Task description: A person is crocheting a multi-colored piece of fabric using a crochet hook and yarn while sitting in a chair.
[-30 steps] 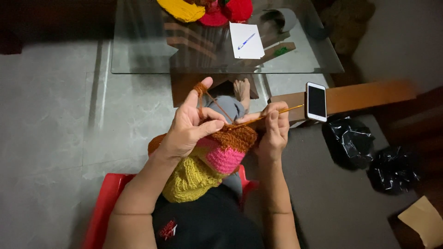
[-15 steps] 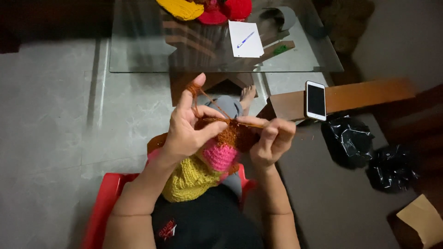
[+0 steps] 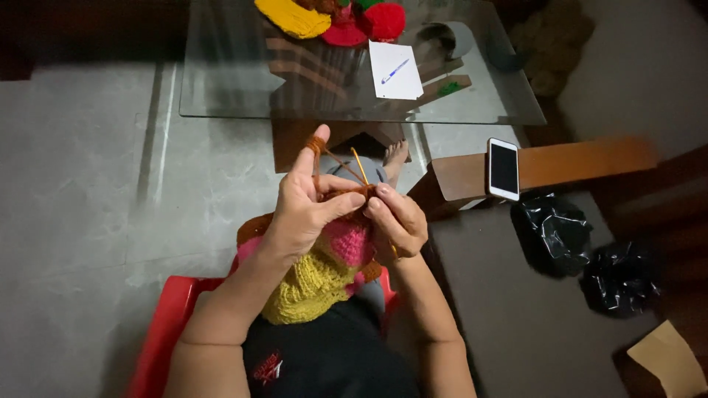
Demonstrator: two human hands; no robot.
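Note:
My left hand (image 3: 306,206) grips the top edge of a crocheted piece (image 3: 324,276) with yellow, pink and orange-brown bands; orange yarn is wound round its raised index finger. My right hand (image 3: 397,220) holds a thin golden crochet hook (image 3: 359,166) whose tip points up and away, close to the left thumb. The two hands touch over the brown edge of the work. The piece hangs down over my lap.
A glass table (image 3: 236,88) stands ahead with yarn balls (image 3: 332,15), a white paper with a pen (image 3: 394,70) and a tape roll (image 3: 450,37). A phone (image 3: 504,169) lies on a wooden ledge (image 3: 582,158). Black bags (image 3: 560,232) sit to the right. I sit on a red chair (image 3: 166,324).
My right hand has moved left against the left hand, and the hook now points up and away instead of out to the right. The left index finger stays raised with the yarn.

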